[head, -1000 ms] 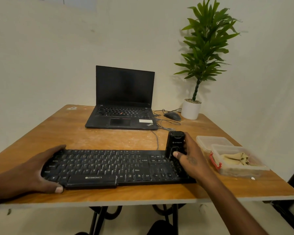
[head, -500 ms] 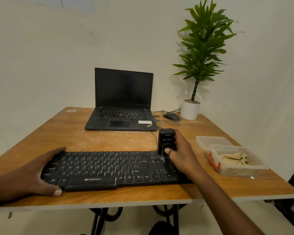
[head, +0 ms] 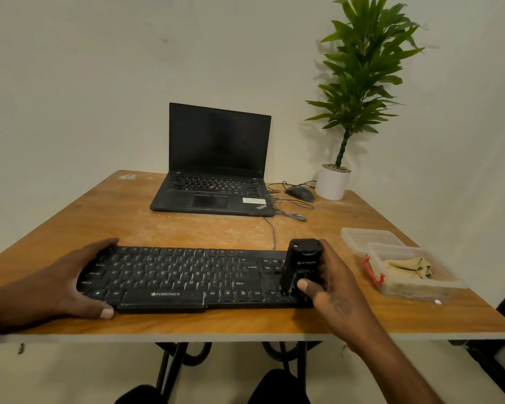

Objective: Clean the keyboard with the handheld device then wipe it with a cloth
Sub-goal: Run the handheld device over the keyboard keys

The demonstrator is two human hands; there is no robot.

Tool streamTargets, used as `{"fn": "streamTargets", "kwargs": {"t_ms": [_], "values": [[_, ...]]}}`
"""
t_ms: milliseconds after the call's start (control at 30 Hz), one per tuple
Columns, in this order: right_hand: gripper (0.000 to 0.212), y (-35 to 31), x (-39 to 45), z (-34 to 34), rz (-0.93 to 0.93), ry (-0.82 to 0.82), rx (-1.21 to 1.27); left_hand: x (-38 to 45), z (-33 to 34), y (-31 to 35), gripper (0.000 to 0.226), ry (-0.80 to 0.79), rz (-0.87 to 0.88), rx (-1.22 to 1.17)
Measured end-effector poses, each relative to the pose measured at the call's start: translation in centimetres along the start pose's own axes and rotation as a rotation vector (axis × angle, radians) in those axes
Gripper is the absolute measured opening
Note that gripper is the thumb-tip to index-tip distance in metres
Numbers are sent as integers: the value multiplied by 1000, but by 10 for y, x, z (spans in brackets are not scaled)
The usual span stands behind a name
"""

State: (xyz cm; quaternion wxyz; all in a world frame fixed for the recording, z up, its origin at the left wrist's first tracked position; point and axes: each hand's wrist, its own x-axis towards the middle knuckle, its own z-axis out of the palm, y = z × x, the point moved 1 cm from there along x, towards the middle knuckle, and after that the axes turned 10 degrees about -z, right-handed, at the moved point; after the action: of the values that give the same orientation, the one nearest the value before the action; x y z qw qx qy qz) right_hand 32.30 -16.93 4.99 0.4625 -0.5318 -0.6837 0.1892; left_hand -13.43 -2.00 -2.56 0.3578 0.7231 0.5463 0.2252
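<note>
A black keyboard (head: 184, 277) lies along the near edge of the wooden table (head: 187, 228). My left hand (head: 62, 282) grips its left end, thumb on the front edge. My right hand (head: 330, 284) holds a black handheld device (head: 302, 265) upright on the keyboard's right end, over the number keys, thumb on its front. A beige cloth (head: 408, 269) lies crumpled in a clear plastic box (head: 391, 287) with a red clasp, to the right of the keyboard.
An open black laptop (head: 216, 170) stands at the back centre. A mouse (head: 300, 193) with loose cables and a potted plant (head: 333, 182) sit at the back right. The box's lid (head: 368, 236) lies behind the box.
My right hand slid the device left along the keyboard, then back to the right end. My left hand stayed on the keyboard's left end.
</note>
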Motion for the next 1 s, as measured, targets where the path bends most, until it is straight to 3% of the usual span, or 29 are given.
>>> {"fn": "streamTargets", "kwargs": {"t_ms": [367,600,733,1000], "values": [[53,21,77,9,34,41,-86,2,-2,2,132,-44,24,-49],[51,19,23,-30,121,78,-25,6,-1,-1,134,-3,40,-25],[59,12,-12,-41,72,57,-10,11,0,-8,136,15,30,-29],[50,26,40,-23,24,36,-144,11,-2,-13,139,-13,-16,-56]]}}
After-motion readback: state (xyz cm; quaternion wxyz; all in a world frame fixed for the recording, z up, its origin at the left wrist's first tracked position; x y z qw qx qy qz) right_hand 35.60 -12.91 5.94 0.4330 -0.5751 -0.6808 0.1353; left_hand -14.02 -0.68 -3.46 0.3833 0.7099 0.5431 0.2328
